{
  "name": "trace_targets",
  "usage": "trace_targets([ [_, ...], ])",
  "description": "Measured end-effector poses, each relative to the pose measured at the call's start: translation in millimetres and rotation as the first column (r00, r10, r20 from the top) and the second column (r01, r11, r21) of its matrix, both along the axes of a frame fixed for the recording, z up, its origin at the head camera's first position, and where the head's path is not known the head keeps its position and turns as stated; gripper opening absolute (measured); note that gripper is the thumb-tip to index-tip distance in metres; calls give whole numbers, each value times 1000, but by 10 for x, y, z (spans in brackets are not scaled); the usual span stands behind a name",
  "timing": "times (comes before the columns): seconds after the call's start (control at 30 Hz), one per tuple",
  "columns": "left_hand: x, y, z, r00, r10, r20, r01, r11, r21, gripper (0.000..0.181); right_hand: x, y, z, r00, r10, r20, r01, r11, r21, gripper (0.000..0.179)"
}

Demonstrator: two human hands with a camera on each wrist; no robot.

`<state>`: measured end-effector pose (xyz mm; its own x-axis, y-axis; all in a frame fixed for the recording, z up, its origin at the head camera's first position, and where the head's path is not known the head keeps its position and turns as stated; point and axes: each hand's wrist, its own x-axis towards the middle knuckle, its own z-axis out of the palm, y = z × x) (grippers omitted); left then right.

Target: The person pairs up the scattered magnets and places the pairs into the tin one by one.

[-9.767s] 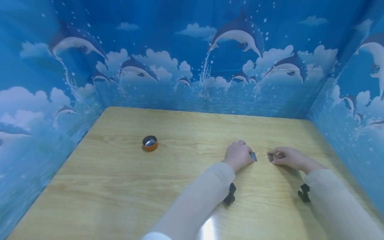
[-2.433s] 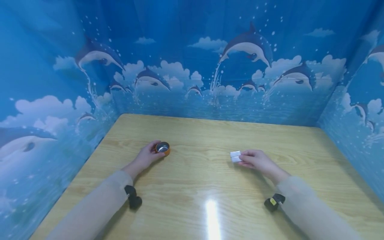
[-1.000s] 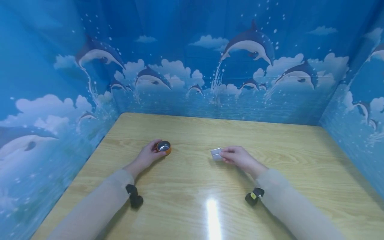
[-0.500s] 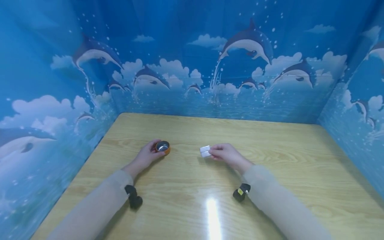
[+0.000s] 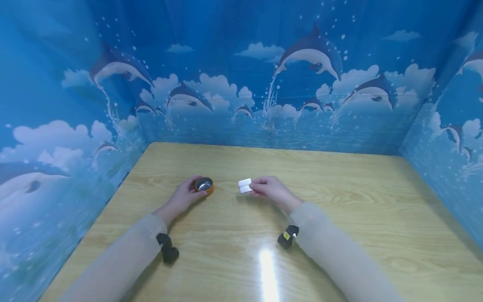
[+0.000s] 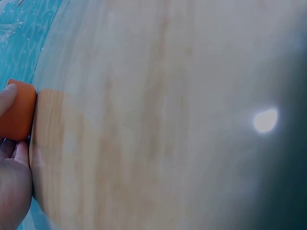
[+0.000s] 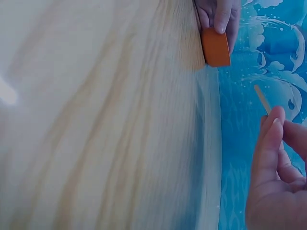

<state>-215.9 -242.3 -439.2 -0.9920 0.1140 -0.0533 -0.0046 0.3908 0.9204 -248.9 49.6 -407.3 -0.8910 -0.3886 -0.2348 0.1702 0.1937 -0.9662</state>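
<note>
On the left part of the table, a small round orange bowl (image 5: 205, 186) with a shiny metal inside stands upright. My left hand (image 5: 183, 195) grips its left side, thumb at the front and fingers behind; the left wrist view catches the orange wall (image 6: 19, 112) and the thumb on it. To the right of the bowl, my right hand (image 5: 272, 191) pinches a thin flat silvery-white square (image 5: 245, 185) split by a line into two strips. Seen edge-on in the right wrist view, this square (image 7: 262, 99) sticks out beyond the thumb and fingertips. A short gap separates it from the bowl.
The wood-grain table (image 5: 234, 247) reflects a bright light near its front. A blue dolphin-print curtain (image 5: 226, 105) walls in the back and both sides. A small black camera hangs under each sleeve cuff.
Ten seconds ago each hand held a small flat piece at the right, and the bowl stood alone. Now my left hand holds the bowl; my right hand has carried the two-strip square left towards it.
</note>
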Motion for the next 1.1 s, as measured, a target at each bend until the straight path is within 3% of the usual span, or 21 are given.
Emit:
trace_targets([
  [0.37,10,24,11,1000,19,-15,-20,997,-76,67,-63,-351,-41,1000,0,-14,0,1000,-26,24],
  [0.67,-9,32,-16,999,44,-1,-44,998,-45,68,-120,-624,-133,1000,-1,15,2,999,-50,24],
  [1.1,-3,49,-8,999,29,-23,-29,999,20,64,-66,-1118,-109,997,-29,67,37,991,-126,23],
])
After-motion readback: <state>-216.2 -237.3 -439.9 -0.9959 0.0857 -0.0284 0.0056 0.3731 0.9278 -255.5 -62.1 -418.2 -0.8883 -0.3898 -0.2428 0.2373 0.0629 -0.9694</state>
